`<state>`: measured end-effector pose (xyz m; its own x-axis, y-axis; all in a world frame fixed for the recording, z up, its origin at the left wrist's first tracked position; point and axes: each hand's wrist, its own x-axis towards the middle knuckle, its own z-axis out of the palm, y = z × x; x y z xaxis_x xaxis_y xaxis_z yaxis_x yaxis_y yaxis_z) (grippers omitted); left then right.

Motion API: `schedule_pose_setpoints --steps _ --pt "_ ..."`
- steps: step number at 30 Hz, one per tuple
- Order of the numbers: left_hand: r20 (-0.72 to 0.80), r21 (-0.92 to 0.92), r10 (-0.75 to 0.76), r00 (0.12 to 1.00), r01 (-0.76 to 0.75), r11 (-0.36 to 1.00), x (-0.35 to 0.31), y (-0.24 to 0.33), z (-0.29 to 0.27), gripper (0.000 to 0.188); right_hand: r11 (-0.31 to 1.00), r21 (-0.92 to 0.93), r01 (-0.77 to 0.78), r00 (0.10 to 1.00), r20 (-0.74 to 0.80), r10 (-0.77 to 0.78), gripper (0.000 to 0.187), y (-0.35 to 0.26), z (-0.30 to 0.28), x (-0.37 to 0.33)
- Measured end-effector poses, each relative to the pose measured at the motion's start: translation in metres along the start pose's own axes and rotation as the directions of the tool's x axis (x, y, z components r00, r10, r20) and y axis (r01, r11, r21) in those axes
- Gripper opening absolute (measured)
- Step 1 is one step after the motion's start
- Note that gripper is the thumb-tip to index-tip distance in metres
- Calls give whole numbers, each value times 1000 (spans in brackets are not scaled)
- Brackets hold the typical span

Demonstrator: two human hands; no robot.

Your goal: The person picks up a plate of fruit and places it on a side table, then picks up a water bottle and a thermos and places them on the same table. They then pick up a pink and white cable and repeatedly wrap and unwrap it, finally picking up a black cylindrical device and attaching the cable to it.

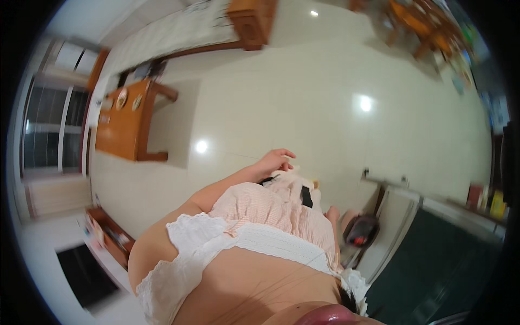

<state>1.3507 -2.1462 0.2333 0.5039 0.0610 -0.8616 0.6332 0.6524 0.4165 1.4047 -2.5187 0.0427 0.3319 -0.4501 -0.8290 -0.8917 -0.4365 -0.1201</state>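
Head view: L hand, relaxed w/ nothing visible in it, is by pale-pink fabric dress w/ white lace trim; R hand, nearer, is just L of dark rounded glossy container; blurred, so can't tell R grip or container's long axis.

Open flr w/ room to pass spans approx. 11 to 3 o'clock of the lt hand. Obstacles: low wooden worktop at 9, wooden furniture farther off at 2, dark container nr the rt hand at 4.
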Motion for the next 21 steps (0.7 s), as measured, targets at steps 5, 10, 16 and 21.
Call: schedule_pose_setpoints --steps 5,10,16,21 --pt "-223 -256 112 968 -169 952 -91 -48 -166 31 882 -284 377 926 103 -362 25 -31 89 -34" --pt "-556 -401 68 828 -339 851 -183 -111 -329 25 795 -313 520 854 198 -481 27 -53 234 -121" --pt "-754 -519 -12 657 -583 625 -281 -209 -494 29 648 -407 643 756 470 -455 29 -24 409 -304" --pt "-858 -478 -126 498 -684 551 -303 -229 -582 36 102 -408 907 373 669 -643 36 -4 537 -342"
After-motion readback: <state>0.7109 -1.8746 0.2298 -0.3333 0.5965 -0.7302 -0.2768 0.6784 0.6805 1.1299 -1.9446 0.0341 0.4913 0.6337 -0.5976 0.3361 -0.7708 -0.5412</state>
